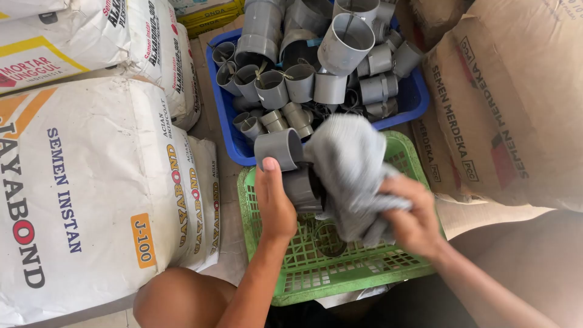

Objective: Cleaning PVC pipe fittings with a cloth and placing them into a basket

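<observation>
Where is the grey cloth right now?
In the head view, the grey cloth is centre-right, gripped by the right hand, over the green basket.

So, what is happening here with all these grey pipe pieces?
A person sits over a green basket and holds a grey pipe elbow in the left hand. The right hand presses a grey cloth against the fitting. One more fitting lies in the basket. Behind it, a blue tub is heaped with similar grey fittings. Cement sacks stand on both sides.
</observation>
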